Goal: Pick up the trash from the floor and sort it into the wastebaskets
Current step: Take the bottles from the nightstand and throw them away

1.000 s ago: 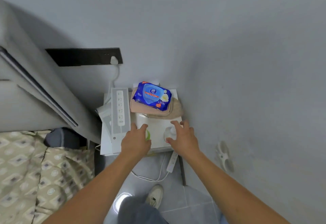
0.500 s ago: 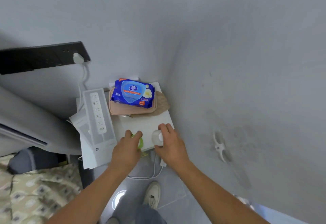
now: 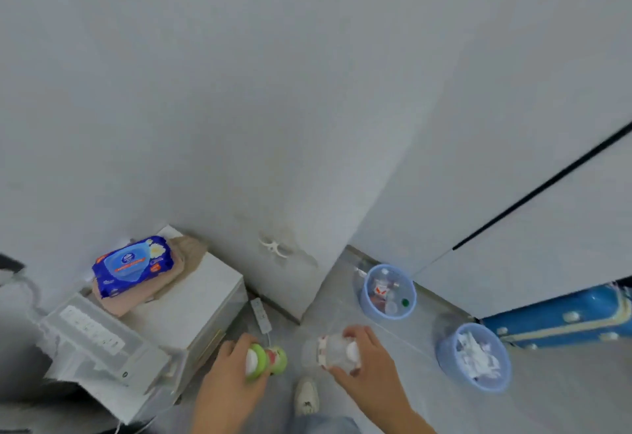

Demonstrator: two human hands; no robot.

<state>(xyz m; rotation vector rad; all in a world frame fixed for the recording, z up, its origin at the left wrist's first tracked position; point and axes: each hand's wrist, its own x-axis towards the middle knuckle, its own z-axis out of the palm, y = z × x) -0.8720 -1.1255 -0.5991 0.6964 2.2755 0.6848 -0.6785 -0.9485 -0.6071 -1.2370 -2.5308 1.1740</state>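
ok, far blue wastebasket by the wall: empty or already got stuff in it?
Not empty. The far blue wastebasket holds several items: clear plastic pieces, something red and white, and a green cap. What lies deeper down cannot be told.

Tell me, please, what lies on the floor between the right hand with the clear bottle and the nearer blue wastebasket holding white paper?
In the head view, only bare grey floor lies between the right hand, gripping the clear bottle, and the wastebasket.

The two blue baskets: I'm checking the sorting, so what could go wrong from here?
Mis-sorting: the farther basket seems to hold bottles and the nearer basket paper, so both bottles likely belong farther. With the left hand holding the green bottle and the right hand the clear one, either could slip.
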